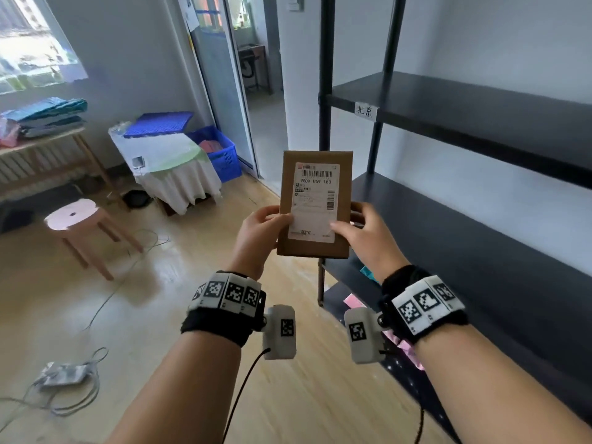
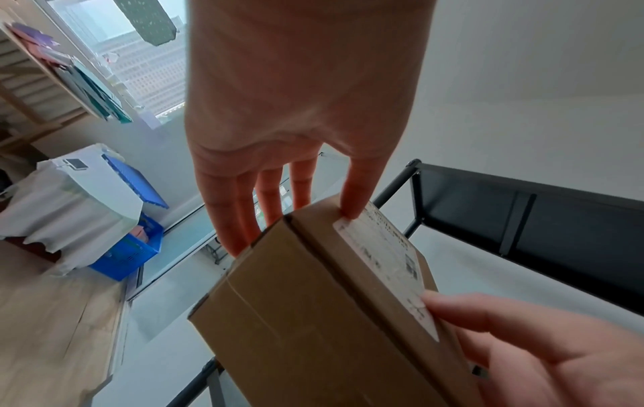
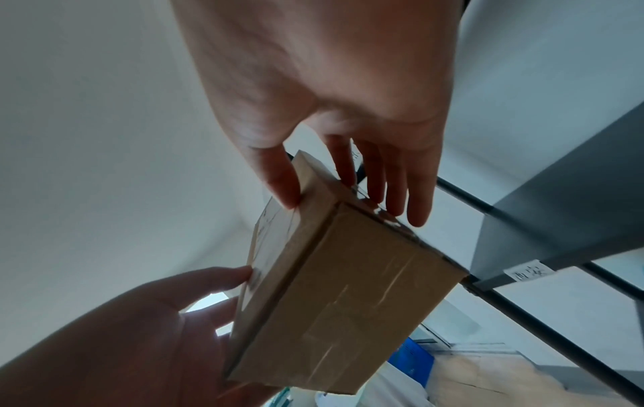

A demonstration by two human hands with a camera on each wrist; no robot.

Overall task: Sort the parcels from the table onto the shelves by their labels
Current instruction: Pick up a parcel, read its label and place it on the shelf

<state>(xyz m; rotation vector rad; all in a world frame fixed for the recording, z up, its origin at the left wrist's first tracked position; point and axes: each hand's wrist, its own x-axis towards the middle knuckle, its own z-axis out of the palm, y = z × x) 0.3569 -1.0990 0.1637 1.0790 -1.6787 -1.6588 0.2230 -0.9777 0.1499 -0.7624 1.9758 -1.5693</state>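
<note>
A brown cardboard parcel (image 1: 315,203) with a white shipping label (image 1: 315,200) is held upright in front of me, label facing me. My left hand (image 1: 261,229) pinches its lower left edge, thumb on the label and fingers behind. My right hand (image 1: 365,232) pinches the lower right edge the same way. The left wrist view shows the parcel (image 2: 313,316) from below, my left hand (image 2: 289,209) with its thumb on the label corner. In the right wrist view my right hand (image 3: 345,190) holds the parcel (image 3: 334,289). A black shelf unit (image 1: 480,219) stands right; one shelf carries a white tag (image 1: 365,111).
A pink stool (image 1: 75,219) stands on the wooden floor at left, cables (image 1: 64,379) lying near it. A cloth-covered table (image 1: 169,161) and a blue crate (image 1: 221,152) sit by the doorway. Pink and teal packets (image 1: 358,299) lie on the lowest shelf.
</note>
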